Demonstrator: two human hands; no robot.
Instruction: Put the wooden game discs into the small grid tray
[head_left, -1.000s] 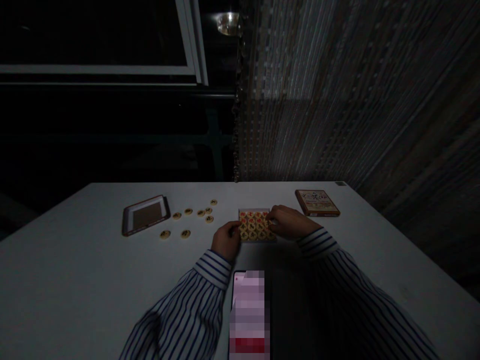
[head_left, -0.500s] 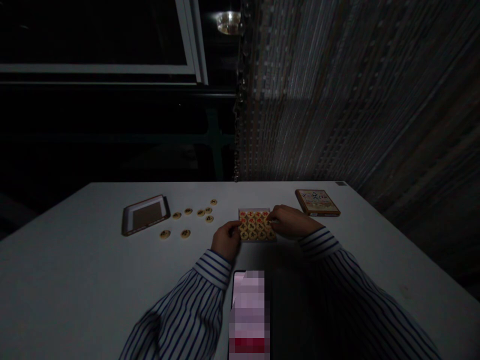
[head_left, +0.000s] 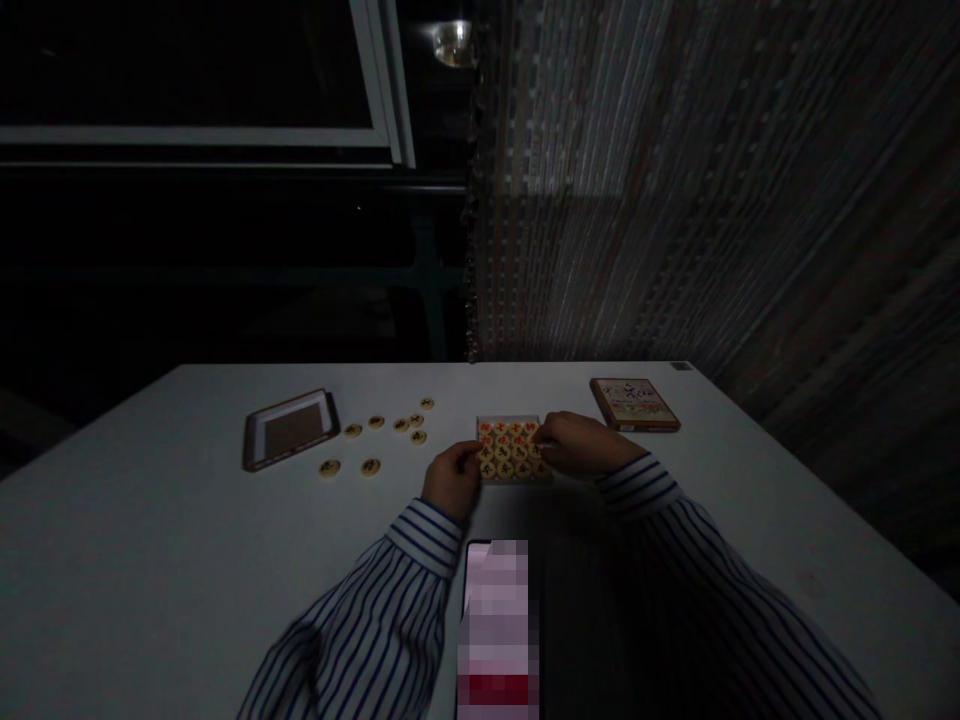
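Observation:
A small tray (head_left: pixel 508 420) packed with round wooden chess discs sits in the middle of the white table (head_left: pixel 150 560). My left hand (head_left: pixel 452 480) rests curled against the tray's near left corner, fingertips on the discs there. My right hand (head_left: pixel 577 442) lies at the tray's right side with its fingers bent onto the discs at that edge. Both arms wear striped sleeves. Whether either hand pinches a disc is hidden in the dim light.
Several loose discs (head_left: pixel 371 466) lie scattered to the left of the tray. An empty box half (head_left: pixel 289 430) lies further left. A printed box lid (head_left: pixel 634 404) lies at the right. A lit phone (head_left: pixel 498 625) is near my chest. A bead curtain (head_left: pixel 675 180) hangs behind.
My right hand's fingers have shifted slightly along the tray's right edge. My left hand has stayed at the near left corner.

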